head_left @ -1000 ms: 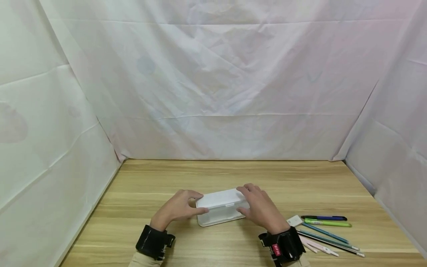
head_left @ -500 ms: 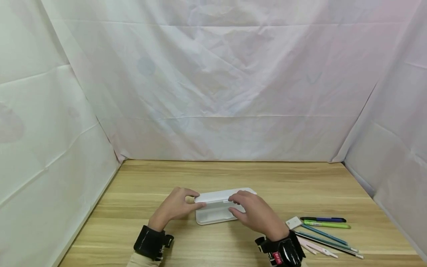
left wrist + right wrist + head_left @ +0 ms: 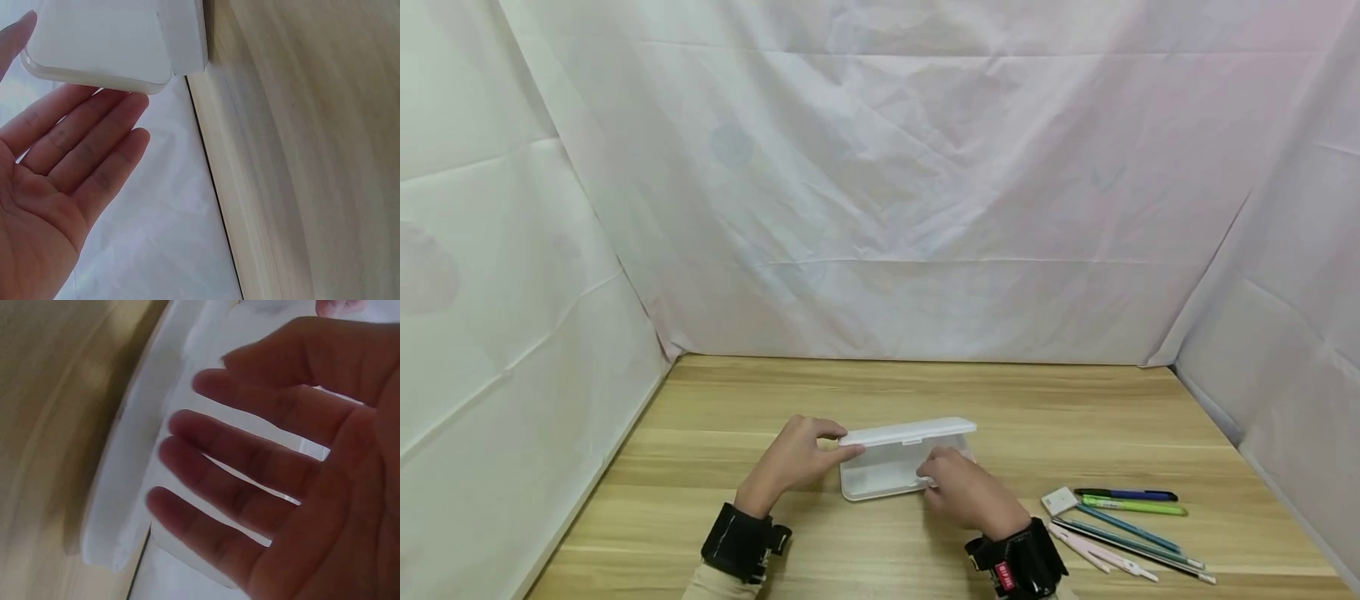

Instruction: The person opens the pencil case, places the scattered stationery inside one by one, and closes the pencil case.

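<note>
- Case (image 3: pixel 880 479), white and oblong, lies on the wood-grain desk (image 3: pixel 760 392), lower centre of the head frame; its long side runs left to right, right end slightly higher in the frame.
- Lid (image 3: pixel 906 432) raised along the far side, tilted, forming a wedge with the case; small tab at the middle of its near edge.
- Left hand (image 3: pixel 801 454), left of the case: grip grasping the lid's left end, thumb to the near side. In the left wrist view, fingers nearly straight under the lid's rim, thumb at upper left.
- Right hand (image 3: pixel 966 492), at the right part of the case's near edge: grip released, fingers loosely bent. In the right wrist view, fingers spread before the white case; contact with it cannot be told.
- Black strap on each wrist; red label on the right one. Beige sleeves at the bottom edge.
- Lower right of the head frame, stationery group: white eraser (image 3: pixel 1060 501) at its left; dark blue pen (image 3: pixel 1131 495) above a lime-green pen (image 3: pixel 1135 506); blue pencil (image 3: pixel 1129 527) slanting below; two longer pencils (image 3: pixel 1138 546) lower; pink compass (image 3: pixel 1120 561) lowest, near the right strap.
- Pale, creased cloth (image 3: pixel 880 167) behind and at both sides.
</note>
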Tool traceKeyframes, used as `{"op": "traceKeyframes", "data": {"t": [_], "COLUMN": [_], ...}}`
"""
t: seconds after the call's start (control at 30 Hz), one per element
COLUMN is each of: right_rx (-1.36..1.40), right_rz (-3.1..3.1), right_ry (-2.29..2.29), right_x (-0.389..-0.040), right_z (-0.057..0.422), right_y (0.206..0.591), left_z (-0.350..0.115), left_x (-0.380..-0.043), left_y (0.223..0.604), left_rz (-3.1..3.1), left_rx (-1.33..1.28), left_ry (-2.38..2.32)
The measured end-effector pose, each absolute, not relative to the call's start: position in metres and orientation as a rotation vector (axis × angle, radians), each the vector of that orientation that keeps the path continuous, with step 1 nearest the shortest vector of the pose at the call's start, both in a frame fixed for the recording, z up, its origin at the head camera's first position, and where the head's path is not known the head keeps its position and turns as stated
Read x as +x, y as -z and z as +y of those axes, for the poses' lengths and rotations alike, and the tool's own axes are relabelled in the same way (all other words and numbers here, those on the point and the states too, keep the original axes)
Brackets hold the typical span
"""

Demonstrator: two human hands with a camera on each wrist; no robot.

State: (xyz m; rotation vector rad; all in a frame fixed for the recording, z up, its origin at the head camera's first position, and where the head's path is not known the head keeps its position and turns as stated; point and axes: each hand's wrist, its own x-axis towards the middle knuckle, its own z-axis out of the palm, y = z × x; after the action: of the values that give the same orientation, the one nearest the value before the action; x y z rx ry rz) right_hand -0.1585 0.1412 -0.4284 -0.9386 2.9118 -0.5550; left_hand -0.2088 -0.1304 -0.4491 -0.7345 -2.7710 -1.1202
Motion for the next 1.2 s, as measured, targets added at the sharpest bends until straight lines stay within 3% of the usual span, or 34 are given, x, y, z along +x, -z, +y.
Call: {"op": "traceKeyframes", "data": {"t": [1.2], "right_rx": [-0.849], "right_rz": [2.854], "right_ry": [0.663], "right_x": [-0.162], "right_z": [0.135], "right_y": [0.435], "left_z": [-0.112], "left_x": [-0.218], "left_y": [0.444], "left_rz": [-2.598], "left_rx": [-0.354], "left_ry": [1.27]}}
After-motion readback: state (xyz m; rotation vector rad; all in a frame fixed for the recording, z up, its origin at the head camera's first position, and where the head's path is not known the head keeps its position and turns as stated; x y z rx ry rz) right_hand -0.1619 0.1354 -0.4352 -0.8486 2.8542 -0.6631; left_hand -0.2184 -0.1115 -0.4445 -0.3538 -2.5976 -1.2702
